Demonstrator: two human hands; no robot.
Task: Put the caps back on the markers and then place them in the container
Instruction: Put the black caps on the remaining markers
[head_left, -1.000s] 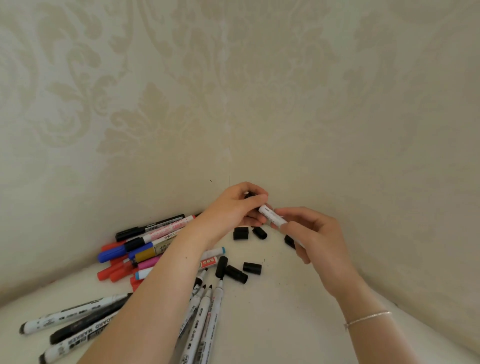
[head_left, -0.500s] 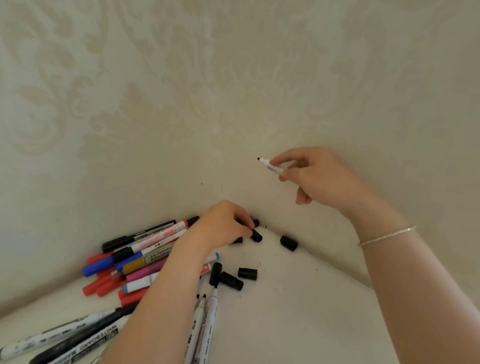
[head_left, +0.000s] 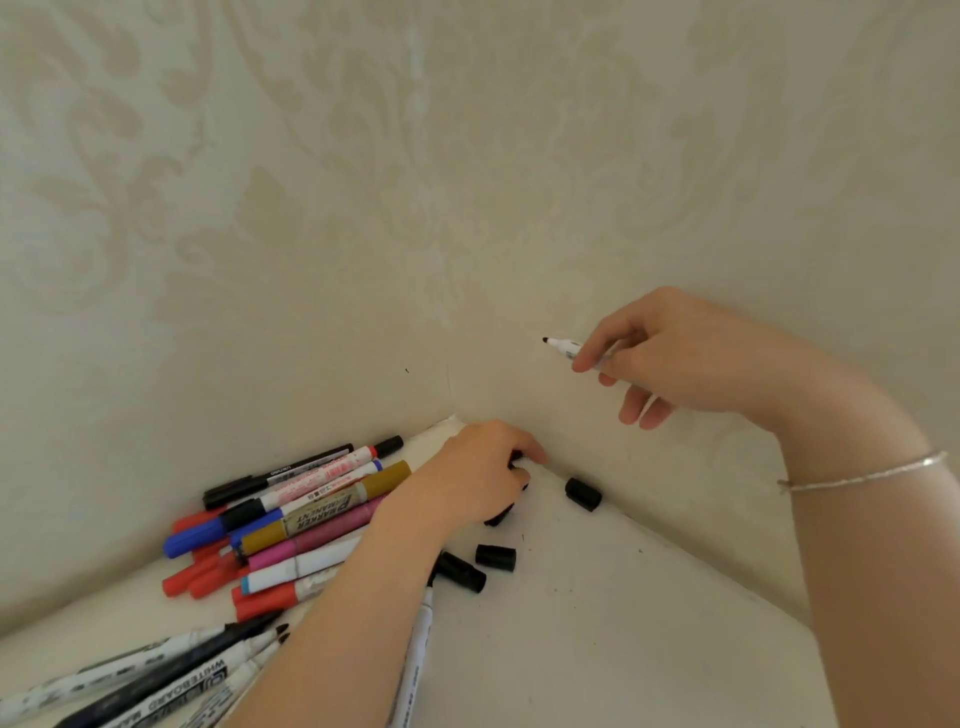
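My right hand (head_left: 670, 358) holds an uncapped white marker (head_left: 563, 346) in the air, its black tip pointing left toward the corner. My left hand (head_left: 478, 475) is down on the white surface in the corner, its fingers curled round a black cap (head_left: 516, 457). Loose black caps lie close by: one against the right wall (head_left: 583, 493) and two in front of my left hand (head_left: 496, 557), (head_left: 461, 571). A pile of coloured markers (head_left: 291, 525) lies left of my left arm. No container is in view.
Two wallpapered walls meet in a corner (head_left: 449, 405) right behind my left hand. White and black whiteboard markers (head_left: 156, 675) lie at the bottom left, and one white marker (head_left: 415, 665) sticks out beside my left forearm. The white surface (head_left: 597, 649) stretches to the right.
My hands parted: the right one lifted the uncapped marker up and to the right, the left one dropped to the caps in the corner and curled round one.
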